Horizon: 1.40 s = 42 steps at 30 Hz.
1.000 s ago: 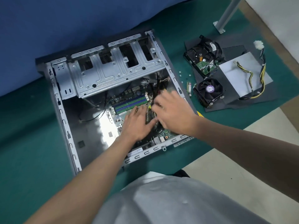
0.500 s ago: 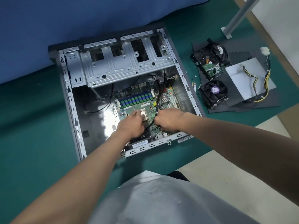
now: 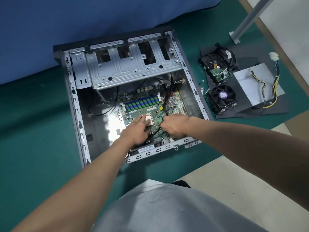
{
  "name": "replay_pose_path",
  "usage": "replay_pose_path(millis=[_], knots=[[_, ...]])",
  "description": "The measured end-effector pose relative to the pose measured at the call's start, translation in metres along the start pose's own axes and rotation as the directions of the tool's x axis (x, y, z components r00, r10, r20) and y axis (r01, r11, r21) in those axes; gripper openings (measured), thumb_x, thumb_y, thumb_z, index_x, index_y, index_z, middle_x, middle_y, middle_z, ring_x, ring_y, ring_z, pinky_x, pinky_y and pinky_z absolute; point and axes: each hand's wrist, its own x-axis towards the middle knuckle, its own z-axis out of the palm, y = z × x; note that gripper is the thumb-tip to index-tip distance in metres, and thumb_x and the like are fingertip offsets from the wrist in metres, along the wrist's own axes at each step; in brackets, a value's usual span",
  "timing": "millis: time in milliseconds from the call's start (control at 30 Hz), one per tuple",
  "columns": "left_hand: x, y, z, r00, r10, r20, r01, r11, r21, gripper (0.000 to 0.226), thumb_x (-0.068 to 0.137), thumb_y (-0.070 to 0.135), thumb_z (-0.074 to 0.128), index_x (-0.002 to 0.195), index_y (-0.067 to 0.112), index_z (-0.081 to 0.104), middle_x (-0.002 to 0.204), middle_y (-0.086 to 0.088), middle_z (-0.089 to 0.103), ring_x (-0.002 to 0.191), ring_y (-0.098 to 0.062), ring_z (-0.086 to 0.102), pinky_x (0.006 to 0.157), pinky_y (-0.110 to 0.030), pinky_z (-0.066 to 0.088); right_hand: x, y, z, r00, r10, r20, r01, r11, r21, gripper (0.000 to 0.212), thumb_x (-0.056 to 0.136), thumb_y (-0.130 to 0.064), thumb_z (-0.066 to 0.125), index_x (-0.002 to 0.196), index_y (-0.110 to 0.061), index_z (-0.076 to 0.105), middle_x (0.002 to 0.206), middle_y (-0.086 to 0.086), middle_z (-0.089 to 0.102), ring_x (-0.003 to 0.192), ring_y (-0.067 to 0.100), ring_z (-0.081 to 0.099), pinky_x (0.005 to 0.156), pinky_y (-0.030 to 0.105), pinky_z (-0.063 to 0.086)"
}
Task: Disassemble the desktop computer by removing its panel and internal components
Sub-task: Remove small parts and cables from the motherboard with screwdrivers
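The open computer case (image 3: 76,113) lies on the green mat (image 3: 33,131), motherboard (image 3: 156,117) exposed. The left hand (image 3: 135,131) rests straight-fingered on the processor (image 3: 149,120); the right hand (image 3: 173,126) curls its fingers round a black cable (image 3: 165,104). The barcode sticker (image 3: 146,149) on the near rim and the purple label (image 3: 223,95) on the fan (image 3: 216,102) to the right are illegible.

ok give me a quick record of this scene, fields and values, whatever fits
case: computer case lying open, side panel off
inside: motherboard in place, cpu bare
left hand: left hand with fingers flat on the board by the cpu
right hand: right hand curled round a black cable
removed parts: hard drive, cooler fan, power supply, on a dark sheet right of the case
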Motion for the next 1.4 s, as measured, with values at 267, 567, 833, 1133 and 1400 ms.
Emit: replay_pose_path(millis=[267,567,833,1133,1400], knots=[[-0.004,0.002,-0.002,1.000,0.000,0.030,-0.001,1.000,0.022,0.055,0.104,0.035,0.036,0.153,0.020,0.017,0.160,0.001,-0.010,0.148,-0.018,-0.011,0.119,-0.046,0.007,-0.004,-0.003,0.000,0.994,0.105,0.034,-0.107,0.993,0.058,0.024,0.086,0.003,0.046,0.065,-0.007,0.047,0.068,0.006,0.049,0.054,0.014,0.050,0.044,0.021,0.038],[-0.002,0.002,-0.002,0.999,-0.012,0.035,0.012,1.000,0.018,0.055,0.104,0.037,0.033,0.154,0.020,0.016,0.161,0.002,-0.011,0.148,-0.017,-0.011,0.120,-0.045,0.008,-0.008,-0.004,-0.004,0.994,0.097,0.046,-0.101,0.990,0.099,0.024,0.087,0.004,0.046,0.066,-0.008,0.046,0.071,0.006,0.050,0.058,0.014,0.051,0.051,0.022,0.043],[-0.002,0.002,-0.002,0.999,-0.016,0.030,0.016,1.000,0.001,0.055,0.104,0.037,0.034,0.154,0.020,0.017,0.161,0.003,-0.009,0.148,-0.016,-0.010,0.120,-0.046,0.010,-0.007,-0.012,-0.009,0.992,0.123,-0.003,-0.120,0.971,0.206,0.024,0.086,0.005,0.049,0.067,-0.010,0.045,0.072,0.004,0.047,0.065,0.015,0.054,0.061,0.023,0.048],[-0.019,0.004,-0.011,0.967,-0.135,-0.214,0.098,0.980,-0.174,0.028,0.100,0.017,0.046,0.124,0.016,0.060,0.134,-0.009,0.056,0.105,-0.021,0.060,0.083,-0.029,0.052,-0.037,0.011,-0.030,0.964,0.244,0.104,-0.259,0.948,0.182,0.017,0.084,-0.002,0.050,0.074,-0.014,0.044,0.093,0.006,0.047,0.091,0.023,0.051,0.075,0.032,0.043],[-0.026,-0.001,-0.022,0.754,-0.475,-0.455,0.266,0.853,-0.449,0.024,0.093,0.010,0.055,0.116,0.013,0.063,0.115,-0.007,0.063,0.088,-0.017,0.051,0.070,-0.027,0.039,-0.005,-0.023,-0.075,0.874,0.121,-0.471,0.014,0.962,0.272,0.019,0.093,-0.024,0.048,0.098,-0.013,0.062,0.101,0.002,0.059,0.098,0.022,0.056,0.082,0.044,0.052]])
